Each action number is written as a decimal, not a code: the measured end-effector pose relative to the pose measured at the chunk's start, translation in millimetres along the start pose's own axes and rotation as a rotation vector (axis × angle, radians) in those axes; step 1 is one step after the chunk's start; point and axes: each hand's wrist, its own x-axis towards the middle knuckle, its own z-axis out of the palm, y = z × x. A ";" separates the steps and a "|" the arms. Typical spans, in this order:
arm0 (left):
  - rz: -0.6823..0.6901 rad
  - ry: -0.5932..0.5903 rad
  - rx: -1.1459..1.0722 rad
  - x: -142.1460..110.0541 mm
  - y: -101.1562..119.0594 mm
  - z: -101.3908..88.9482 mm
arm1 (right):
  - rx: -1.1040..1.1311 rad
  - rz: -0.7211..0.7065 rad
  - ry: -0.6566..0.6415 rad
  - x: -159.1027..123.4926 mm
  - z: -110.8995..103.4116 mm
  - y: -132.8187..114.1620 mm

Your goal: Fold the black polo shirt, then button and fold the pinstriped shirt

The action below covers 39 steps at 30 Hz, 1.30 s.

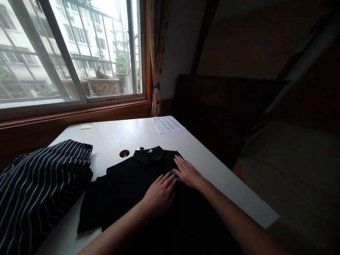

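On the white desk [138, 131], the black shirt [124, 184] lies directly under my hands, its long axis running away from me. My left hand [160, 194] and right hand [188, 173] press flat, fingers extended, gripping nothing; the right is nearer the collar [150, 156], with a small grey strip [175, 176] between them.

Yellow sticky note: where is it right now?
In the head view, the yellow note lies near the far left corner of the white table, below the window.
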 end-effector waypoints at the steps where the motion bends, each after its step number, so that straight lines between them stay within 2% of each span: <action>1: -0.002 -0.001 0.001 -0.6 -0.1 0.0 | 0.005 0.009 -0.012 3.9 0.9 1.0; 7: 0.000 0.007 0.011 -1.6 0.1 2.3 | 0.011 0.038 -0.053 26.1 4.7 6.4; 17: -0.009 0.012 -0.002 -1.4 0.3 2.9 | -0.012 0.072 -0.042 68.1 8.0 11.3; 23: -0.013 0.013 -0.034 -2.5 0.1 -0.6 | -0.025 0.075 -0.005 78.2 8.1 11.1; 27: -0.025 0.030 -0.059 -3.7 -0.3 -3.2 | -0.045 0.072 0.070 67.1 -0.4 7.1; 31: -0.032 0.052 -0.069 -4.0 -0.3 -2.7 | -0.020 0.009 0.149 35.7 -10.2 8.2; 36: -0.024 0.066 -0.073 -3.6 0.4 -3.1 | 0.019 -0.082 0.033 -16.8 -8.9 9.2; 39: -0.026 0.067 -0.074 -3.3 0.6 -3.7 | 0.000 -0.076 -0.023 -31.5 -4.5 8.2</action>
